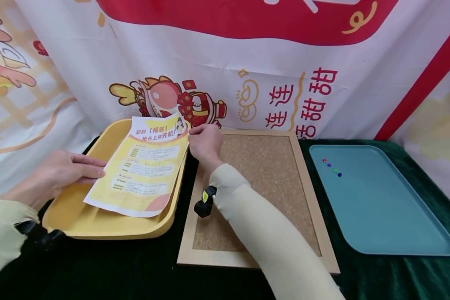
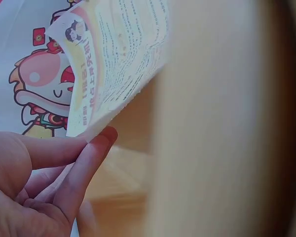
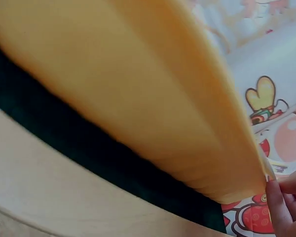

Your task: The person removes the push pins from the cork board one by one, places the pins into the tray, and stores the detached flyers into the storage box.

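1. The right hand (image 1: 204, 143) pinches the far corner of the flyer (image 1: 142, 166) between fingertips (image 3: 278, 207), the other fingers curled in.
2. The left hand (image 1: 65, 171) lies almost flat, its straight fingers touching the flyer's near left edge; it grips nothing.
3. The flyer sits between the hands, partly lifted over the yellow tray (image 1: 97, 221).
4. To do this lift well, I judge both edges should rise together, so that the thin sheet neither creases nor drags on the tray rim.
5. Just beside the right hand lies the cork board (image 1: 270, 166).
6. Farther out past the right arm, coloured pushpins (image 1: 331, 166) sit in the blue tray (image 1: 378, 208) on the dark-clothed bench (image 1: 135, 275).
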`<state>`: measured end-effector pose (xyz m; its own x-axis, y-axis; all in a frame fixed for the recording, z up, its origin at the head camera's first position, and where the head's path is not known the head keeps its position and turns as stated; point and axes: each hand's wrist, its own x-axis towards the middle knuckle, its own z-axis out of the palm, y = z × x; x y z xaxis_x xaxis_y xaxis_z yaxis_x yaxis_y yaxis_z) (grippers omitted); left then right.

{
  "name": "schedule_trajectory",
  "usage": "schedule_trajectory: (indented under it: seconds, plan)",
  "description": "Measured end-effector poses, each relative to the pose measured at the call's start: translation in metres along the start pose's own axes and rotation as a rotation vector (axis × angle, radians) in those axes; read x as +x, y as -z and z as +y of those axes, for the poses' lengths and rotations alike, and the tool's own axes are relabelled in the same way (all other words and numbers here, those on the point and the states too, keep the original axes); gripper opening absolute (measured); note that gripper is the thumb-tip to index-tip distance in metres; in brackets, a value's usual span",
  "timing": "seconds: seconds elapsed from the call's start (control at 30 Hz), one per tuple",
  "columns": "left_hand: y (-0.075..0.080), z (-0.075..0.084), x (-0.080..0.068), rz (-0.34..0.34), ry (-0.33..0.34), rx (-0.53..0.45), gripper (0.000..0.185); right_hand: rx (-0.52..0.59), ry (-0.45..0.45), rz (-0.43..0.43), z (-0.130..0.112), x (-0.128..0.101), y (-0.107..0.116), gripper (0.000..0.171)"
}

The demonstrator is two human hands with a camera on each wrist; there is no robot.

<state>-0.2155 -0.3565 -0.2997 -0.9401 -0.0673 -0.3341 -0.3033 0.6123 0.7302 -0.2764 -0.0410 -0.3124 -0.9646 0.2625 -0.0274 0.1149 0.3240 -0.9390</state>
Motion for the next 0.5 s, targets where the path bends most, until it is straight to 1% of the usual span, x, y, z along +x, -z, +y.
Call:
schedule_trajectory:
  seconds: [0.07,0.2,0.23,0.33,0.43,0.5]
  plan:
    - [0.001,-0.002,-0.001,-0.003,0.008,0.003,0.06,-0.035,0.029,0.003,0.001,-0.003,-0.003,0.007]
    - [0.003,-0.008,-0.002,-0.013,0.02,-0.013,0.049,-0.066,0.065,-0.011,0.001,-0.007,-0.012,0.009]
    - [0.004,-0.01,-0.002,-0.014,0.023,-0.013,0.048,-0.076,0.072,-0.016,0.001,-0.008,-0.014,0.009]
    - [0.005,-0.012,-0.002,-0.012,0.022,-0.004,0.053,-0.128,0.098,-0.037,0.0,-0.013,-0.019,0.01]
    - [0.006,-0.01,-0.002,-0.015,0.037,0.031,0.064,-0.224,0.141,-0.06,-0.001,-0.017,-0.021,0.012]
    - [0.006,-0.008,-0.002,-0.021,0.044,0.051,0.067,-0.288,0.177,-0.077,0.0,-0.019,-0.021,0.014]
